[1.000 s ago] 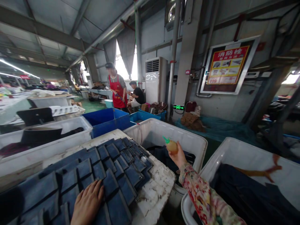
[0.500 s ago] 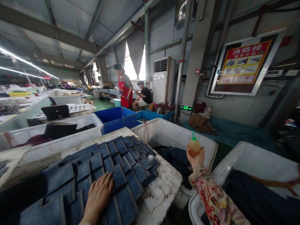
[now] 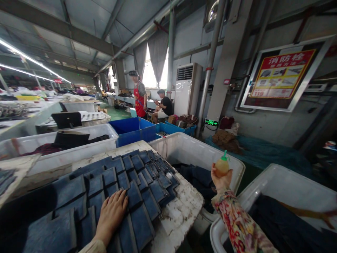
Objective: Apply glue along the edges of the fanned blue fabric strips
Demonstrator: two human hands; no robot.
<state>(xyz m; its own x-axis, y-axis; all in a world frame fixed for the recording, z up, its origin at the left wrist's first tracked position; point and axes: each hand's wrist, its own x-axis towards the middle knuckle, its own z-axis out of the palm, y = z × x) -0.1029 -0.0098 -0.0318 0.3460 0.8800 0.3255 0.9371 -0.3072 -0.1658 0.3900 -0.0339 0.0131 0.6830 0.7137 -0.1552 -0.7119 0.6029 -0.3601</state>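
Note:
My left hand lies palm down, fingers stretched out, on overlapping dark blue fabric pieces with grey edges. These pieces cover much of a worn white board. Out to the right, my right hand is raised above a white bin and wraps round a squeeze bottle. The bottle is round, holds a yellowish content, and has a green cap with a pointed nozzle facing up. Shiny spots show on the pieces at the board's far right part.
White plastic bins with dark fabric stand beyond and right of the board. A blue bin is at the back. Farther off, one person in a red apron stands and another person sits. A pipe runs up the wall.
The view has shifted slightly. My right hand still holds the bottle up, and its nozzle now leans more to the right. My left hand stays flat on the fabric pieces.

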